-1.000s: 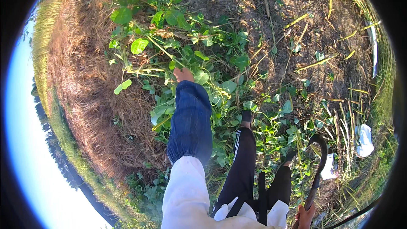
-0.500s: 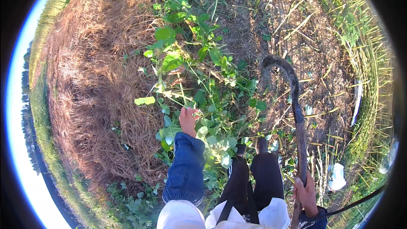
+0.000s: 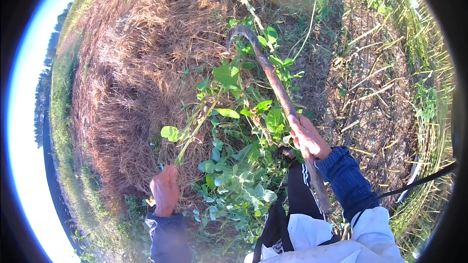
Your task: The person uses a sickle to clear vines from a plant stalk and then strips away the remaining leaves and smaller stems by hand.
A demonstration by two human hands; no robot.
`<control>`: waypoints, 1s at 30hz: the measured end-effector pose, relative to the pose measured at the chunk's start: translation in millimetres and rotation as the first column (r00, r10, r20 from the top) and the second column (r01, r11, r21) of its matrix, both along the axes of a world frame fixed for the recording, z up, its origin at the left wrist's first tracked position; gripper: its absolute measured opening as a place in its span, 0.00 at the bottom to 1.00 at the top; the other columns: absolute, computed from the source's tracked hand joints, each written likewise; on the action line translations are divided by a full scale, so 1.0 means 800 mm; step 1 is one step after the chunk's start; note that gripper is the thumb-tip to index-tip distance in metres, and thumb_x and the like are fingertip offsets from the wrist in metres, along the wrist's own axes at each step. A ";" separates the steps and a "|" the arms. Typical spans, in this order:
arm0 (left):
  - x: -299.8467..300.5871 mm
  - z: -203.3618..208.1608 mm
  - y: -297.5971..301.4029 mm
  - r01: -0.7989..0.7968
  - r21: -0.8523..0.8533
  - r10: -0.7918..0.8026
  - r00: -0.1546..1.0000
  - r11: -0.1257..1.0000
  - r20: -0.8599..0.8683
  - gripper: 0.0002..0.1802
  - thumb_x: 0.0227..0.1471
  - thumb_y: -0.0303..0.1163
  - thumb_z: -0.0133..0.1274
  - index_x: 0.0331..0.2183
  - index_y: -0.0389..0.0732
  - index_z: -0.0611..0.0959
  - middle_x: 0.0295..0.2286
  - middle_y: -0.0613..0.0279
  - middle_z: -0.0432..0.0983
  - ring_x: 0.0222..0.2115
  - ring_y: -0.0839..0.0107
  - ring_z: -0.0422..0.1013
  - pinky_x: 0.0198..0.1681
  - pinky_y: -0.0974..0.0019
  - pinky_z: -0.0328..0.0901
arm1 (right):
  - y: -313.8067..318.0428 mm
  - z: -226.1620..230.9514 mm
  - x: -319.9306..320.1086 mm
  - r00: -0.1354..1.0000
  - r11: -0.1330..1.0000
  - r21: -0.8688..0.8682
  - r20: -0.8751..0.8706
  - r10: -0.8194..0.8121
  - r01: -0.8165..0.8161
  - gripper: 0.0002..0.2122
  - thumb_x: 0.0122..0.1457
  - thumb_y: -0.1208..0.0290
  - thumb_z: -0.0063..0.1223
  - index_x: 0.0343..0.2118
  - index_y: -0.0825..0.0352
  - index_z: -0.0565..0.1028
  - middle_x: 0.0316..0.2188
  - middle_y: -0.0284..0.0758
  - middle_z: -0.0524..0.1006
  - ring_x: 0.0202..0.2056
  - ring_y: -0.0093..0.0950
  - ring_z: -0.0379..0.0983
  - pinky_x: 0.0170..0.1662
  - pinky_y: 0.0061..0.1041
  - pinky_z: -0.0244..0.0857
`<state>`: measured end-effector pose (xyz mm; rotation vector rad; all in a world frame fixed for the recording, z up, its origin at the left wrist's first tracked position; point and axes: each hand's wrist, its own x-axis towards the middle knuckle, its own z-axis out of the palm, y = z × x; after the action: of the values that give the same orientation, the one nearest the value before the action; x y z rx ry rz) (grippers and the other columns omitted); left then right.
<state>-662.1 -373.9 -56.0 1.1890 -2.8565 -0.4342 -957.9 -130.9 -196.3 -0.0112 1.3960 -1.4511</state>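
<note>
My right hand (image 3: 312,139) is wrapped round the wooden handle of a sickle (image 3: 276,85). Its dark curved blade reaches up and to the left, over the leafy green vines (image 3: 226,75). On the left, my left hand (image 3: 165,191) is closed on the lower end of a green vine stem (image 3: 196,129). From the fist this stem slants up and right into the tangle, with a few broad leaves on it. The sickle's blade is beyond my left hand and apart from it. Whether the blade touches the vines I cannot tell.
A thick bed of dry brown straw (image 3: 131,78) covers the ground on the left. More low green plants (image 3: 239,170) grow in front of my legs. Bare soil with dry stalks (image 3: 351,92) lies on the right, bordered by tall grass (image 3: 429,78). A black strap (image 3: 419,181) crosses at right.
My left hand has moved left and nearer to me, drawing the vine stem with it. My right hand has swung the sickle forward and left, over the vines. The view has shifted.
</note>
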 end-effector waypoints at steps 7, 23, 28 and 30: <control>-0.075 0.075 -0.033 0.121 -0.142 -0.102 0.986 0.982 0.130 0.09 0.55 0.30 0.47 0.25 0.39 0.73 0.14 0.47 0.65 0.16 0.47 0.65 0.18 0.55 0.57 | -0.148 -0.121 -0.092 1.000 0.998 0.066 0.021 -0.001 -0.001 0.15 0.58 0.53 0.51 0.29 0.60 0.64 0.16 0.27 0.59 0.14 0.20 0.55 0.14 0.23 0.51; -0.165 -0.176 0.111 0.248 0.427 -0.118 0.944 0.869 -0.308 0.10 0.52 0.21 0.47 0.38 0.36 0.76 0.34 0.49 0.74 0.32 0.52 0.72 0.35 0.59 0.67 | 0.043 -0.020 -0.108 0.956 0.981 0.173 -0.262 0.129 -0.085 0.15 0.65 0.58 0.38 0.43 0.67 0.65 0.18 0.26 0.65 0.14 0.15 0.61 0.16 0.17 0.56; -0.310 -0.231 0.100 0.254 0.441 -0.083 0.926 0.861 -0.369 0.09 0.52 0.25 0.48 0.38 0.37 0.76 0.33 0.51 0.73 0.34 0.54 0.71 0.37 0.59 0.67 | 0.097 -0.015 -0.102 0.973 0.938 0.316 -0.217 -0.075 0.143 0.16 0.66 0.61 0.37 0.50 0.66 0.63 0.16 0.26 0.64 0.12 0.15 0.59 0.15 0.16 0.55; -0.343 -0.253 0.072 0.199 0.552 0.089 0.888 0.810 -0.451 0.09 0.54 0.26 0.47 0.39 0.36 0.75 0.34 0.52 0.73 0.31 0.62 0.71 0.33 0.64 0.66 | 0.099 -0.026 -0.107 0.971 0.916 0.368 -0.228 -0.076 0.158 0.15 0.65 0.59 0.38 0.47 0.65 0.64 0.16 0.26 0.64 0.13 0.15 0.59 0.14 0.16 0.55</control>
<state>-936.7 -316.0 -258.6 0.8663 -2.3910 -1.4714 -1043.4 -51.7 -217.4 0.1782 1.8669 -1.2762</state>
